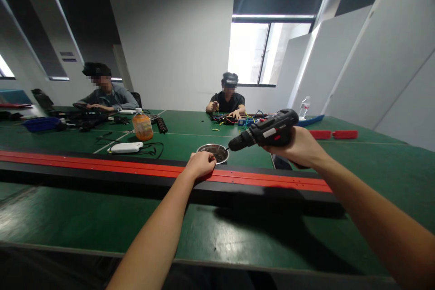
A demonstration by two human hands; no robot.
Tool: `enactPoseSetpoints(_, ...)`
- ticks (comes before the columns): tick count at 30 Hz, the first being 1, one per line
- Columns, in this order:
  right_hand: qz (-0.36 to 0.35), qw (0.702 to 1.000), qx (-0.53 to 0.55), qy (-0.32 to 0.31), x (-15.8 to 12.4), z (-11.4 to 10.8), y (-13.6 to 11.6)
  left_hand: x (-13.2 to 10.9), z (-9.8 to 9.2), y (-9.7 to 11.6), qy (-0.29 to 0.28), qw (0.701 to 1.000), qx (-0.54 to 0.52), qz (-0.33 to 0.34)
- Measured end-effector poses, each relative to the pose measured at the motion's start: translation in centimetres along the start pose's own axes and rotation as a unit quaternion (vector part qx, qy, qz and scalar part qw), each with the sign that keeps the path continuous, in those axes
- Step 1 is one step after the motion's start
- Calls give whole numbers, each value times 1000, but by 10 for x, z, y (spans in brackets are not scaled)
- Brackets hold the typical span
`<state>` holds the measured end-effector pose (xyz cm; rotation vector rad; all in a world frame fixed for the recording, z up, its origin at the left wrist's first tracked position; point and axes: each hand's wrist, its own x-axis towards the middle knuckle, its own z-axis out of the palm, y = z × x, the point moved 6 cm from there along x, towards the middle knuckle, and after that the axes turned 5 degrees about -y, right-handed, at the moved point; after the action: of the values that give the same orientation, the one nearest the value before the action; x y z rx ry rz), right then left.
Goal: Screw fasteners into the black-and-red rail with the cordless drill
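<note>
My right hand is wrapped round the grip of a black cordless drill, held level with its bit pointing left over a small metal bowl. My left hand is closed in a pinch at the near rim of that bowl, on the red and black rail; what its fingers hold is hidden. The rail runs across the green table from left to right.
An orange drink bottle, a white box with a cable and a black remote lie beyond the rail. Two people sit at the far side with wires and tools. Red blocks and a water bottle stand right.
</note>
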<state>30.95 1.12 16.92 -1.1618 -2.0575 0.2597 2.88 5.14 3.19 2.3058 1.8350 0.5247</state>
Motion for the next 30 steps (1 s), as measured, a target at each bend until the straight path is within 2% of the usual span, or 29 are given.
enactPoseSetpoints(4,75,984,159,38,-13,31,17,1,0,1,-6,1000,-21,13)
enactPoseSetpoints(7,121,967,210,76,-20,52,28,1,-1,-2,-11,999,-36,11)
enactPoseSetpoints(11,146,947,267,105,-26,73,45,2,-2,-5,-18,998,-63,3)
enactPoseSetpoints(17,154,929,312,130,-32,82,64,5,2,-10,-2,993,-113,20)
enactPoseSetpoints(22,137,949,255,126,-38,79,55,6,-2,-12,67,979,-186,39)
enactPoseSetpoints(24,139,951,241,132,-40,78,52,5,-10,-11,95,965,-242,42)
enactPoseSetpoints(26,140,951,240,135,-41,76,51,3,-23,-9,130,938,-320,39)
enactPoseSetpoints(30,126,956,223,139,-40,74,50,-10,-57,-5,221,840,-492,53)
